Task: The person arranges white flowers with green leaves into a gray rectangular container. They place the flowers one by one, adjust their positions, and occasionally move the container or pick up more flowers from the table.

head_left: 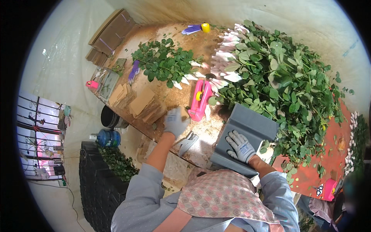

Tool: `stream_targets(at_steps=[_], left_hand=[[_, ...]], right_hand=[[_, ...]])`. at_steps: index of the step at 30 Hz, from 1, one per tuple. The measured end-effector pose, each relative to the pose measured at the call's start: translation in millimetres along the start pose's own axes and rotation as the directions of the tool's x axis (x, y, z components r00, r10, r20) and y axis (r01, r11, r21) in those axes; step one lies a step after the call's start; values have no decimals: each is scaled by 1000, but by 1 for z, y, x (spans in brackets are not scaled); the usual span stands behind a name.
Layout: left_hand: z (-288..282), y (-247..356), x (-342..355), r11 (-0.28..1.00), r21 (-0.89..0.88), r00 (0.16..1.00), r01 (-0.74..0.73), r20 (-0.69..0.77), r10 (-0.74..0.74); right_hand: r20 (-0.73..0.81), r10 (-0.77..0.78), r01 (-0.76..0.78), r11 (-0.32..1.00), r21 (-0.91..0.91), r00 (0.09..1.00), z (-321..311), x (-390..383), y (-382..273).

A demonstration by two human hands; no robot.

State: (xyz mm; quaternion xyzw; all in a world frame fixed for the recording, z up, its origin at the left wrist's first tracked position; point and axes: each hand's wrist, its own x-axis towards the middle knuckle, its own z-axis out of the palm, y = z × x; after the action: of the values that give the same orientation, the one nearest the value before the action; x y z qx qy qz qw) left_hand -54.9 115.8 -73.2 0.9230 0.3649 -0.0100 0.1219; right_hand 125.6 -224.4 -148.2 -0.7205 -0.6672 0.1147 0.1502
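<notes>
My left hand (176, 123), in a pale grey glove, is low over the table beside a stack of brown cardboard pieces (147, 106). Its fingers stretch forward next to a tan patch; whether they touch it I cannot tell. A grey folded board (249, 121) lies in front of me, and my right hand (240, 147), gloved too, rests flat on it with fingers spread. Between the hands lies a silver stapler (188, 144). Farther up stands a pink tape dispenser (200, 101) with a yellow roll.
Leafy stems with white-wrapped heads form a big pile (282, 73) at right and a smaller bunch (164, 62) at far left. Purple gloves (191, 29) and a yellow roll (205, 27) lie at the back. Left of the table are a blue water bottle (109, 138) and a black bucket (111, 116).
</notes>
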Motion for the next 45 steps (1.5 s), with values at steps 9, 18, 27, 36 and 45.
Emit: stream_targets(at_steps=[9, 18, 27, 36, 45], left_hand=[[49, -54, -2, 980, 110, 986, 165, -49, -160], [-63, -10, -35, 543, -838, 955, 53, -116, -272], [46, 99, -50, 300, -909, 754, 290, 410, 513], [127, 90, -36, 537, -827, 596, 164, 517, 614], [63, 71, -36, 507, -391, 395, -768, 335, 856]], right_hand=[[-17, 5, -5, 1000, 13, 1000, 0, 1, 1], [-71, 8, -7, 1000, 14, 997, 1, 0, 3], [-155, 113, -76, 971, 225, 981, -3, -6, 5], [154, 355, -316, 460, 830, 922, -14, 2, 11], [561, 712, -802, 6, 598, 423, -32, 1, 6]])
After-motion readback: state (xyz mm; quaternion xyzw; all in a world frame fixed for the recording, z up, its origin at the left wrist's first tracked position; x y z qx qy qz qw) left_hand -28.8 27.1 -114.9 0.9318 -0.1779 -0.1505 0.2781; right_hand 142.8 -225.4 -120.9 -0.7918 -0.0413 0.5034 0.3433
